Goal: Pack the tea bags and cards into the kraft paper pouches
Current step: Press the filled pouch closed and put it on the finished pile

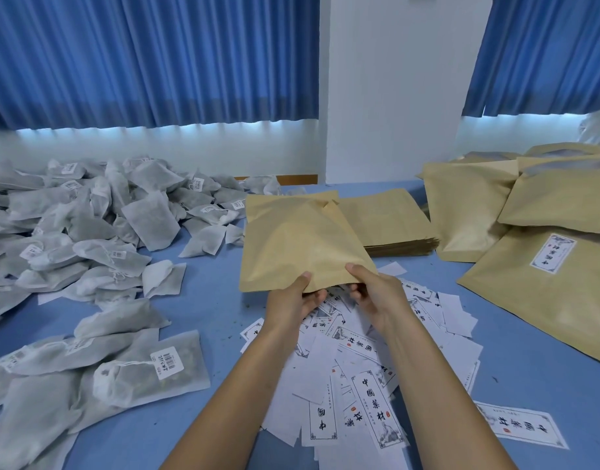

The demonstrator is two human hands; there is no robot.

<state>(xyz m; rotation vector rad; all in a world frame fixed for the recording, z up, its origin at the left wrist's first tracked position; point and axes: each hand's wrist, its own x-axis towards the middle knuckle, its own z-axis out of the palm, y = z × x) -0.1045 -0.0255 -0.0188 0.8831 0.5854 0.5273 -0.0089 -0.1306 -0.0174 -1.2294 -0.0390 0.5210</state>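
- Printed cards lie in a loose heap on the blue table at the near centre. They are white slips with black Chinese characters, some face up and some blank side up. A lone card lies apart at the near right.
- Both forearms reach over this heap from the near edge.
- Left hand pinches the near edge of a kraft paper pouch, thumb on top and fingers curled beneath.
- Right hand grips the same edge just to the right, thumb on top and fingers curled under.
- That pouch is held tilted above the far part of the card heap, slightly bulged. What it contains cannot be told.
- Just behind it, at the far centre, sits a stack of flat pouches.
- Puffed-out pouches overlap one another along the right side. The nearest of them shows a printed label.
- Tea bags cover the left side from near to far. They are white mesh sachets with strings, and some carry barcode tags.
- Blue curtains hang against a white wall beyond the table.
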